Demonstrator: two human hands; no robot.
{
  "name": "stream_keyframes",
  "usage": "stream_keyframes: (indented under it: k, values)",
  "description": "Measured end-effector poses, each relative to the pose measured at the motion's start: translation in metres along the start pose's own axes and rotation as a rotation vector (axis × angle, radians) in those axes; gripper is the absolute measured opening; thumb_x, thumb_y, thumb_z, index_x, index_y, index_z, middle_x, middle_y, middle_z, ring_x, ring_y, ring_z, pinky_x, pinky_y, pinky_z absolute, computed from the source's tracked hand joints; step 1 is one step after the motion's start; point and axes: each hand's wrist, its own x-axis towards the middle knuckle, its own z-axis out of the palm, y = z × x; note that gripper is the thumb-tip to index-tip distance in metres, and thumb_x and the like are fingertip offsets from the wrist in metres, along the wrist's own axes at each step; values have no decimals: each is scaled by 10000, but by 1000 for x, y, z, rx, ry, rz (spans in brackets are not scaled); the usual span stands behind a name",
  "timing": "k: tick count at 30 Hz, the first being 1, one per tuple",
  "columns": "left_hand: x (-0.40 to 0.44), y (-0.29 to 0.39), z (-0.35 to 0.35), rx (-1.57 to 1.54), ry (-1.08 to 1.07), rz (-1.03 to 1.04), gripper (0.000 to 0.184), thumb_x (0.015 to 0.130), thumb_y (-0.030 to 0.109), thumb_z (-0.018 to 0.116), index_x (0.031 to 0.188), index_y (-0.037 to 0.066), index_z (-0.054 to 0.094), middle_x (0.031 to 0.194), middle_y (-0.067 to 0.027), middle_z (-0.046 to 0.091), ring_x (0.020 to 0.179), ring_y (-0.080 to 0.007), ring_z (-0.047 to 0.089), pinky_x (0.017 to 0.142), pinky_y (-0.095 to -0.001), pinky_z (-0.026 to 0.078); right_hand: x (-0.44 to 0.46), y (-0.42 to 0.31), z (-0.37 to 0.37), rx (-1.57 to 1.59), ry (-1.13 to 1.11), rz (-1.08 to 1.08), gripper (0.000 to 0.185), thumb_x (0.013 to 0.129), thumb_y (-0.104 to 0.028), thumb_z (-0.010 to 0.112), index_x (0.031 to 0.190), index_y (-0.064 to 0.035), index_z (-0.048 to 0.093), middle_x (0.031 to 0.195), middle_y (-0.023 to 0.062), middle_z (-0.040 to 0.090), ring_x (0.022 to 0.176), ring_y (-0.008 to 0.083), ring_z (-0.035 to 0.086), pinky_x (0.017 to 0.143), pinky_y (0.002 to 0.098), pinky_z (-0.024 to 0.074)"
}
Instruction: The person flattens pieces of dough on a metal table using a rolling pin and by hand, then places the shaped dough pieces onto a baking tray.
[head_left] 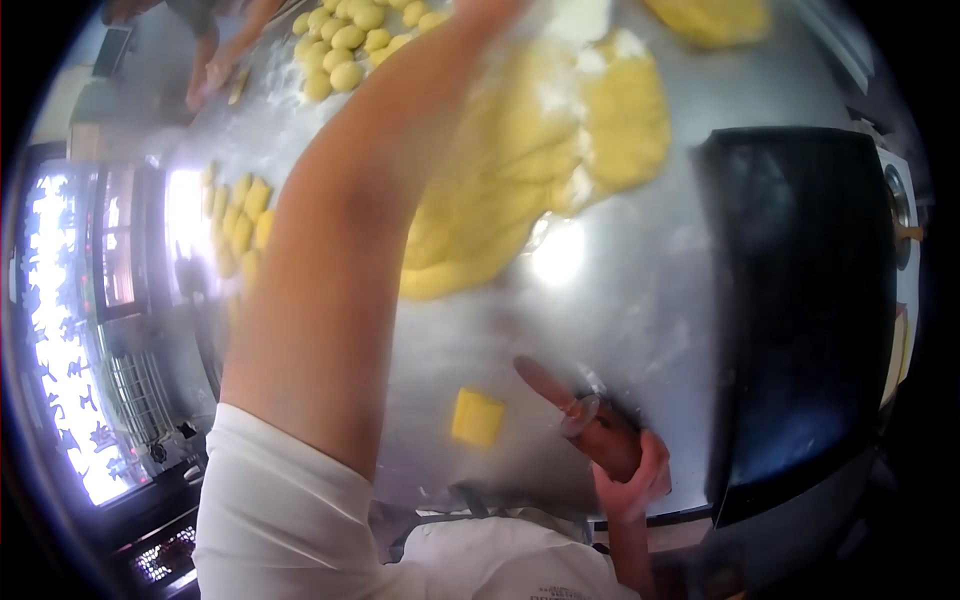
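Note:
My right hand is wrapped round a brown rolling pin, low on the right of the metal table; one handle points up and left. My left arm stretches forward across the view, and my left hand is blurred and cut by the top edge, its fingers hidden. It is near the far part of a large, uneven yellow dough sheet, close to a white patch or object that I cannot make out. A small square yellow dough piece lies left of the rolling pin.
Several round dough balls lie at the back left, with oblong dough pieces nearer. Another person's hands work at the far left. More dough sits at the back right. A large black panel-like object stands along the right.

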Motion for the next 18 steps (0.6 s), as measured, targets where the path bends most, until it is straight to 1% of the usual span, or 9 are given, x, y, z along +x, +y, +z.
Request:
stream_keyframes:
  k: [5,7,8,9,10,11,13,15,18]
  values:
    - [-56,-2,-41,-208,208,18,485,1011,451,611,1003,-15,743,1095,-306,708,1025,-442,689,884,-538,530,3,-5,2,-1,42,6,750,605,-93,855,1296,-31,572,1156,188,671,960,420,703,827,479,586]
    - [-130,18,-115,-305,-60,-10,530,1048,446,540,903,-53,642,789,-294,661,787,-446,669,738,-539,507,4,-6,4,-13,70,14,757,600,-90,869,1296,-38,576,1157,184,673,957,414,706,832,473,588]
    - [-178,24,-139,-356,-62,36,544,1062,448,500,862,-28,671,896,-297,680,831,-462,644,738,-561,480,3,-7,5,-15,77,15,753,605,-93,872,1296,-40,578,1159,181,673,959,415,707,832,473,589]
    - [-220,30,-157,-523,-185,-200,594,1061,471,519,794,-39,663,837,-293,670,791,-459,631,726,-542,473,4,-8,6,-18,85,18,750,610,-95,876,1296,-42,580,1161,178,674,961,416,707,832,474,590]
    - [-264,22,-165,-518,-272,-227,641,1061,507,542,780,-65,613,694,-271,587,617,-376,542,667,-503,468,3,-10,5,-23,94,23,747,614,-97,880,1296,-45,581,1162,176,674,964,416,707,832,475,591]
    - [-310,14,-169,-519,-321,-287,616,1065,477,557,774,-63,617,669,-271,570,596,-363,526,654,-499,462,2,-13,3,-7,67,73,741,644,-119,895,1315,-61,585,1195,172,678,1008,414,702,872,474,584]
    - [-386,-4,-184,-580,-426,-392,454,1038,405,627,930,-35,656,788,-248,639,677,-352,584,657,-490,469,3,-18,4,-47,63,168,749,663,-142,903,1336,-75,583,1222,170,679,1046,412,694,908,475,572]
    - [-434,-32,-190,-310,-473,-284,364,1000,346,674,1125,5,645,1009,-233,666,878,-351,622,777,-481,494,-1,-19,8,-61,82,217,759,687,-179,913,1361,-87,578,1249,168,679,1094,407,681,954,474,552]
    - [-481,-57,-218,-178,-458,-71,545,945,290,720,1402,60,534,1371,-217,563,1223,-387,540,1014,-514,433,0,-30,12,-69,109,332,741,747,-265,906,1391,-116,569,1294,159,670,1174,390,655,1020,473,514]
